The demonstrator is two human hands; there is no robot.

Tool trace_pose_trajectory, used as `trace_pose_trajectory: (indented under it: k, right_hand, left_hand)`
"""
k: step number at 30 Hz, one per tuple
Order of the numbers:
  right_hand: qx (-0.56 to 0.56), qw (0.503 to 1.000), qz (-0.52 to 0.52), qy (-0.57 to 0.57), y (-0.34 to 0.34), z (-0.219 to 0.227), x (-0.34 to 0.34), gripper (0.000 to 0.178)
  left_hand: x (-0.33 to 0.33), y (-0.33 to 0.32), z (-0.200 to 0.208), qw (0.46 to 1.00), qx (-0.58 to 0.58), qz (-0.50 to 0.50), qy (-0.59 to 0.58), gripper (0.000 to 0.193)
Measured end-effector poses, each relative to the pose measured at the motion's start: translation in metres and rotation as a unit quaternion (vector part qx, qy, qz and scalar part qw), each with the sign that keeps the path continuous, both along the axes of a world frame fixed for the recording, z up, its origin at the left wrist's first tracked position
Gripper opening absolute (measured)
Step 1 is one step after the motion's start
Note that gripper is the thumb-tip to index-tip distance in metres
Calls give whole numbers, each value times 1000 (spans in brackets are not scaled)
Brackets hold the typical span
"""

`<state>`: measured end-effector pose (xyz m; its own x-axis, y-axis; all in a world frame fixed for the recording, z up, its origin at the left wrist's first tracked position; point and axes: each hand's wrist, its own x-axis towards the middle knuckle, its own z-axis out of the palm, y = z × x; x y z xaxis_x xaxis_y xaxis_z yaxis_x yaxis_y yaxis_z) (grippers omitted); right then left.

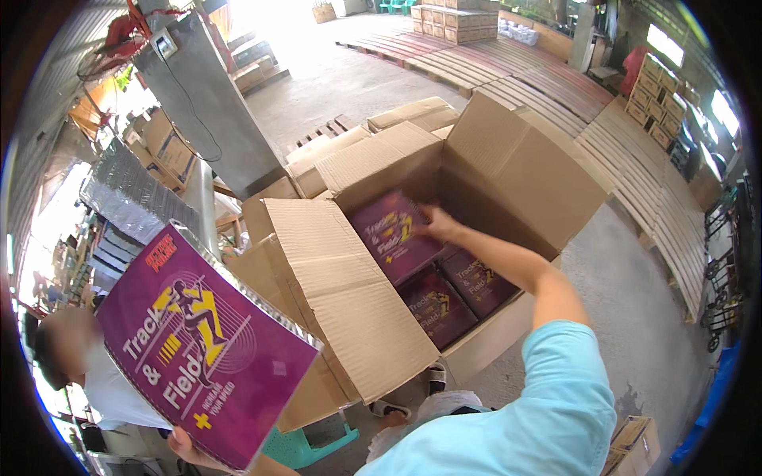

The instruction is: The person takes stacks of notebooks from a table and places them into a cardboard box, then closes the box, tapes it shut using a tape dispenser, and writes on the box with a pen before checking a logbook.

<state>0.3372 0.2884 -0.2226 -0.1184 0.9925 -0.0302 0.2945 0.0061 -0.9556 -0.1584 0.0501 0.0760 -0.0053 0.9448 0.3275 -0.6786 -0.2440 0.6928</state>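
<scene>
My left hand (184,448) grips a purple spiral-bound notebook (208,349) by its lower corner, held up at the left. Its cover has a runner figure, yellow shapes and white lettering; further spiral edges show behind it, so it may be more than one. My right arm reaches into a large open cardboard box (317,278). There my right hand (438,224) is closed at the right edge of a like purple notebook (397,236), fingertips partly hidden. Two more stacks of purple notebooks (436,307) lie in the near part of the box.
Other cardboard boxes (413,113) stand behind the open one. A grey post (214,103) rises at the back left. Another person (71,349) is at the far left. A green plastic stool (317,444) sits below the box. Wooden pallets (635,174) line the right side.
</scene>
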Motion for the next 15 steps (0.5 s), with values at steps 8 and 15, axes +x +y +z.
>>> trace_pose_trajectory:
  k: [8,15]
  right_hand:
    - [-16,988,115,104,-16,110,-87,95]
    - [307,951,-11,42,-132,294,-67,81]
  left_hand:
    - [40,-5,-25,994,-11,42,98,79]
    - [178,64,-16,960,-8,-63,274,108]
